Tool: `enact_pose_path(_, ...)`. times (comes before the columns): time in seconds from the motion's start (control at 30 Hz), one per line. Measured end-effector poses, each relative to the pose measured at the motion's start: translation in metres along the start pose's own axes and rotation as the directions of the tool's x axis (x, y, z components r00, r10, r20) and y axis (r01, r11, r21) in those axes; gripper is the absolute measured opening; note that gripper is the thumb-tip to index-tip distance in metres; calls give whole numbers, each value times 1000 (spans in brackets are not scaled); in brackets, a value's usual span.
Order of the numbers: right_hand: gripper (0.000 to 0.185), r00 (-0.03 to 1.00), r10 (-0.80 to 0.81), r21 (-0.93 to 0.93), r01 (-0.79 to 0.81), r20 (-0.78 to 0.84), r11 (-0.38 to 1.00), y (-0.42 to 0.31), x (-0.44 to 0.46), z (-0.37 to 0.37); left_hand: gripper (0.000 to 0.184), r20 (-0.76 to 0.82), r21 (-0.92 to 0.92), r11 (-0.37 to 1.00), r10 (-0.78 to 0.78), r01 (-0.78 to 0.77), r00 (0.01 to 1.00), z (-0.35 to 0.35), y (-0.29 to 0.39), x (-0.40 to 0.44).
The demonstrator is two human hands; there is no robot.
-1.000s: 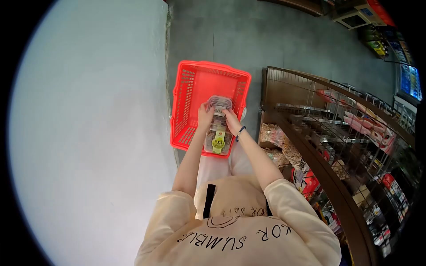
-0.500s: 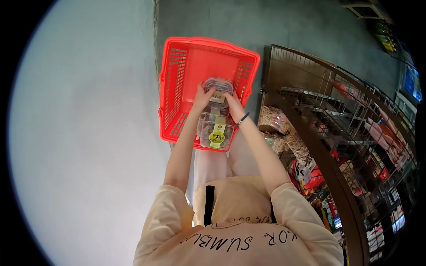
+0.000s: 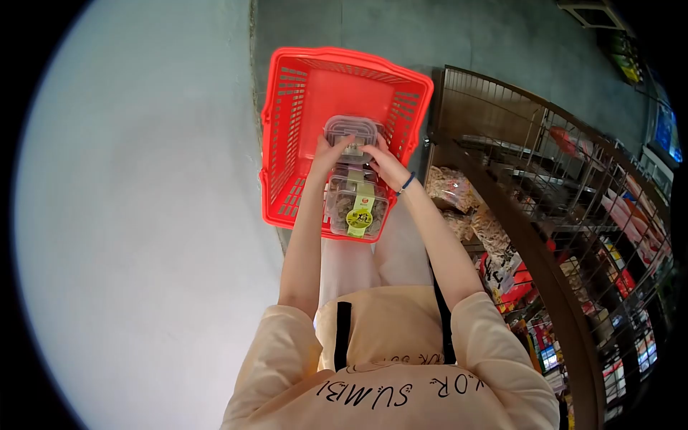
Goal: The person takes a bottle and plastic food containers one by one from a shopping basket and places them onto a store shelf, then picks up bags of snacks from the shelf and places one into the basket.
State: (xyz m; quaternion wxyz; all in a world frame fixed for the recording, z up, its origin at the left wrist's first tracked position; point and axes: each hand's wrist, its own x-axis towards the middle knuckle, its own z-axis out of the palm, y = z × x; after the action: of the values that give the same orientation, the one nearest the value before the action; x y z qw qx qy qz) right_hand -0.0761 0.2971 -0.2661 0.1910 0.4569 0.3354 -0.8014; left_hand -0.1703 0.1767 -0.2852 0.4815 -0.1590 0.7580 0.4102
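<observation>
Done, as things lie now: at least one box [image 3: 369, 214] w/ green label is in the red basket [image 3: 337, 89], at its near end, lower middle of the frame, label face up. Not done: the tub [image 3: 351, 127], clear plastic w/ a lid, hasn't been let go; it's inside the basket's outline, just above the box, near centre of the frame, w/ both hands on it. So I'd call it partway: box placed, tub mid-handling.

L hand [image 3: 328, 153]: thumb on top of the tub, fingers at its left side, pinching it. R hand [image 3: 388, 167]: same grip mirrored, thumb on the tub's near right part, fingers curled round its right side; dark band [image 3: 405, 183] on that wrist. Pinch is shared btwn the two hands.

View is poor under the hands, so can't tell if the tub rests on anything or is held up.

Around: rack [image 3: 530, 261] w/ bagged goods [image 3: 456, 188] fills the right of the frame; pale surface [image 3: 143, 215] takes up the left; grey floor [image 3: 444, 36] along the top.
</observation>
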Motion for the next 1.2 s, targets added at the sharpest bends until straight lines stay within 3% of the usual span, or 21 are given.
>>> enact_pose_path(0.07, 77, 998, -38, 28, 37, 47, 999, -7, -5, 2, 64, -3, -62, 986, 152, -152, 988, -4, 3, 3)
enact_pose_path(0.1, 76, 993, -75, 54, 70, 90, 996, -12, -10, 5, 64, 1, -58, 986, 154, -154, 988, -5, 1, 8)
enact_pose_path(0.17, 75, 991, -106, 62, 101, 83, 993, -22, -19, 12, 65, -58, 33, 896, 443, -442, 895, -5, -4, 17)
enact_pose_path(0.3, 74, 957, -287, 28, 286, 41, 958, -41, -48, 29, 65, -18, -35, 858, 511, -512, 859, -12, 45, -29)
enact_pose_path(0.37, 72, 923, -383, 35, 382, 27, 923, -48, -71, 42, 61, -56, -100, 879, 462, -466, 885, -15, 63, -59)
enact_pose_path(0.5, 74, 871, -492, 32, 491, 13, 871, -43, -116, 59, 57, -10, -164, 840, 522, -517, 853, -23, 74, -109)
enact_pose_path(0.57, 76, 793, -609, -29, 609, -14, 793, -26, -132, 64, 52, 36, -230, 812, 559, -537, 828, -28, 70, -128)
enact_pose_path(0.63, 81, 788, -615, 39, 616, -38, 787, -10, -153, 74, 50, 80, -229, 794, 591, -563, 802, -36, 65, -150)
enact_pose_path(0.7, 85, 723, -689, -172, 673, -54, 719, 3, -174, 83, 50, 126, -249, 797, 591, -551, 797, -45, 60, -178)
enact_pose_path(0.77, 88, 700, -707, -200, 682, -100, 704, 12, -204, 104, 53, 133, -144, 768, 640, -624, 757, -58, 48, -197)
enact_pose_path(0.83, 90, 635, -768, -428, 674, -82, 602, 29, -221, 118, 58, 120, -86, 662, 749, -745, 652, -71, 34, -212)
enact_pose_path(0.87, 92, 594, -800, -434, 702, -81, 565, 36, -230, 127, 58, 131, -92, 635, 771, -767, 623, -80, 30, -222)
enact_pose_path(1.0, 94, 496, -867, -480, 749, -53, 458, 75, -248, 155, 64, 189, -1, 634, 760, -774, 622, -118, 23, -277)
enact_pose_path(1.07, 96, 453, -889, -589, 700, -70, 404, 94, -258, 168, 66, 216, 52, 622, 757, -781, 617, -134, 14, -295)
enact_pose_path(1.13, 96, 415, -906, -617, 692, -84, 374, 113, -268, 178, 65, 255, 80, 666, 705, -741, 661, -147, 4, -304)
enact_pose_path(1.2, 95, 384, -916, -610, 700, -116, 371, 128, -273, 185, 65, 278, 92, 631, 727, -771, 628, -153, -2, -318)
